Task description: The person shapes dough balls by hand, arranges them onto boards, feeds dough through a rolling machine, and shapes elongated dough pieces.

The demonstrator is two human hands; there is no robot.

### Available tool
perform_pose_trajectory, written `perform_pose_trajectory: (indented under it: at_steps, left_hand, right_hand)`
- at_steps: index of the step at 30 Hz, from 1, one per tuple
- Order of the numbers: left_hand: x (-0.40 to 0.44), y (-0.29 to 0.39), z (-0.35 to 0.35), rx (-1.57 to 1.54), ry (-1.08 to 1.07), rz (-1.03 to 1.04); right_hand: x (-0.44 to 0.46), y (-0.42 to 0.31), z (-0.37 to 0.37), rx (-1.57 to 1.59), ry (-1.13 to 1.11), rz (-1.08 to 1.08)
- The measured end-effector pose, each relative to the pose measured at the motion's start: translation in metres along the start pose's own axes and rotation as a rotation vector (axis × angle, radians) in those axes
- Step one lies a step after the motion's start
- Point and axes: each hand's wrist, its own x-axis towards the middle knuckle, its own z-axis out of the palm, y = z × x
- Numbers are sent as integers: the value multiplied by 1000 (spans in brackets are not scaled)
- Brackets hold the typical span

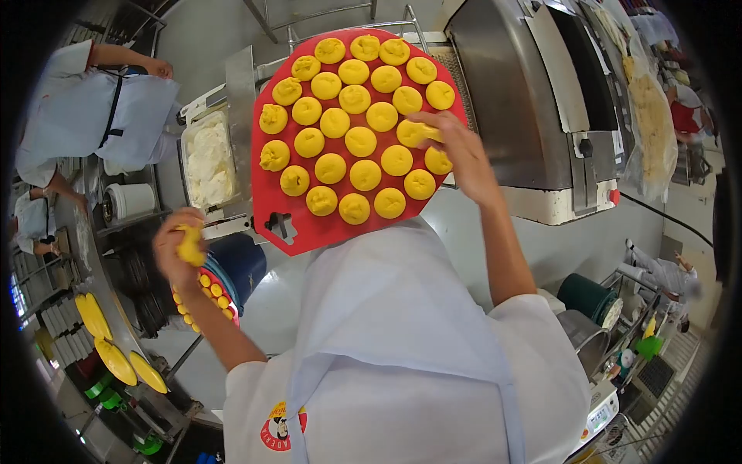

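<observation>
A red plate (pixel 267 197) with a cut-out handle lies before me, bearing several round yellow dough pieces (pixel 360 141) in rings. My left hand (pixel 179 246) is off the plate at the lower left, its fingers wrapped round a yellow dough lump (pixel 190 245). Over the plate's right side, my right hand (pixel 456 151) has its fingertips at a small yellow dough bit (pixel 431 133), beside a dough piece (pixel 410 133) that it partly overlaps. Both hands are slightly blurred.
Left of the plate is a white tub (pixel 209 158) of pale dough or cream. A metal machine (pixel 514 93) stands close on the right. A blue bin (pixel 239 263) and a second plate of yellow pieces (pixel 233 311) are at lower left. A co-worker (pixel 100 108) stands at upper left.
</observation>
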Motion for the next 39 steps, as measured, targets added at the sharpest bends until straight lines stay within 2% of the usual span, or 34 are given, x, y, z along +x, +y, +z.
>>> perform_pose_trajectory:
  at_steps: [1, 2, 3, 5, 6, 7, 11, 14, 15, 18, 21, 24, 27, 29, 30, 32, 34, 35, 38, 39]
  left_hand:
    - [-2, -19, 12, -115, -135, -67]
    - [-4, -41, 35, -271, -41, -123]
    - [-8, -58, 45, -371, -153, -123]
    - [-23, -52, 84, -510, -92, -245]
    - [-25, -58, 86, -441, -152, -214]
    - [-28, -69, 86, -372, -210, -182]
    - [-35, -74, 84, -180, -304, -164]
    - [-38, -70, 75, -231, -293, -211]
    - [-38, -68, 70, -205, -296, -222]
    - [-39, -70, 56, -148, -286, -245]
    - [-34, -78, 46, -102, -276, -248]
    - [-29, -76, 43, -68, -288, -261]
    - [-21, -65, 56, -65, -288, -241]
    - [-18, -49, 75, -35, -257, -196]
    - [-17, -48, 81, -22, -280, -184]
    - [-15, -46, 74, 33, -296, -168]
    - [-11, -59, 56, 54, -178, -280]
    - [-9, -72, 47, 56, -127, -337]
    - [7, -133, -12, 330, 159, -245]
    - [14, -153, -24, 489, 167, -159]
  right_hand:
    - [14, 5, 12, -178, -12, -37]
    - [27, 9, 22, -358, -22, -73]
    - [37, 11, 32, -539, -34, -109]
    - [54, 13, 51, -524, 0, -135]
    - [62, 14, 59, -514, 15, -150]
    - [70, 18, 66, -567, 27, -276]
    - [97, 39, 88, -728, -133, -448]
    - [105, 59, 105, -992, -170, -448]
    - [102, 52, 114, -1016, -150, -324]
    - [107, 36, 121, -1110, -233, -197]
    - [100, 61, 118, -1296, -182, -535]
    - [83, 64, 117, -1511, -125, -641]
    - [75, 66, 106, -1366, -160, -654]
    - [72, 28, 95, -1134, -57, -487]
    - [68, 30, 83, -810, 146, -542]
    - [57, -33, 77, -763, 344, -520]
    - [48, -41, 65, -351, 429, -463]
    - [39, -44, 61, -296, 468, -449]
    - [10, -31, 48, -265, 559, -347]
    - [2, -20, 46, -282, 592, -305]
